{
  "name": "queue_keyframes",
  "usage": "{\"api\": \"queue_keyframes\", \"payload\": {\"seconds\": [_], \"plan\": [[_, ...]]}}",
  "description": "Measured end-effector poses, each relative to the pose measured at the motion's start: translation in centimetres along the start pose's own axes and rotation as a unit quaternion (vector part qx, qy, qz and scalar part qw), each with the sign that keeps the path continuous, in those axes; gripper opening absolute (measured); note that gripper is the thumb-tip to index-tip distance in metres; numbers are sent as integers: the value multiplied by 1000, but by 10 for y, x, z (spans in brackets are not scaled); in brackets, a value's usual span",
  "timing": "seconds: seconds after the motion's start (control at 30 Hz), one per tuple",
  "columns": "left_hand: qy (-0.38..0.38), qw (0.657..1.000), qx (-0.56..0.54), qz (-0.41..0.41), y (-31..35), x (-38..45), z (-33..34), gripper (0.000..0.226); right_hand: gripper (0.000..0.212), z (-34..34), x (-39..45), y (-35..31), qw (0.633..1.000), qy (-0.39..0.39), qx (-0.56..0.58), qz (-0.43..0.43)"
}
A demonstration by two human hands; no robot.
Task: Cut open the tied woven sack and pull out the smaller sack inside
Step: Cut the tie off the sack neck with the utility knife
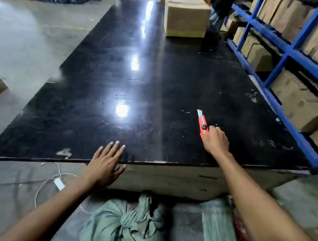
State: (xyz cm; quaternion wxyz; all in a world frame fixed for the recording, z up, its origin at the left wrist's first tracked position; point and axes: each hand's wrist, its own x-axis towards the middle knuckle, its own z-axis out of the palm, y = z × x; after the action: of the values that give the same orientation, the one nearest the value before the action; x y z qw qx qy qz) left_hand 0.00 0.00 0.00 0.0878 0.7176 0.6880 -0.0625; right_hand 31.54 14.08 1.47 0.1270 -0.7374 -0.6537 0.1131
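Observation:
A pale green woven sack [127, 226] stands on the floor below me, its neck tied in a knot that points up, just in front of the black table [119, 83]. My right hand [215, 140] rests on the table near its front right and is shut on a red utility knife [202, 124] whose blade is out and points away from me. My left hand [107, 162] lies flat and open on the table's front edge, above and left of the sack's knot. No smaller sack is visible.
A second pale green sack [216, 225] lies to the right under my right forearm. A cardboard box [187, 18] sits at the table's far end. Blue shelving [285, 54] with boxes runs along the right. A white cable and adapter [59, 183] lie on the floor at left.

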Motion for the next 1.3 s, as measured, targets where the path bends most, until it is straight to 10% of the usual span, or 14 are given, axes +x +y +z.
{"api": "queue_keyframes", "payload": {"seconds": [0.47,0.73,0.93,1.3], "plan": [[-111,993,-50,4,-28,30,46,90,31,65,67,-4,988,26,104,112],[51,980,-161,106,-42,-8,68,72,31,68,-81,-30,905,86,414,55],[-11,967,-202,153,-76,-97,199,55,28,167,-236,-20,855,120,490,123],[-55,972,-219,61,-113,-70,494,45,18,486,-354,56,931,3,340,133]]}}
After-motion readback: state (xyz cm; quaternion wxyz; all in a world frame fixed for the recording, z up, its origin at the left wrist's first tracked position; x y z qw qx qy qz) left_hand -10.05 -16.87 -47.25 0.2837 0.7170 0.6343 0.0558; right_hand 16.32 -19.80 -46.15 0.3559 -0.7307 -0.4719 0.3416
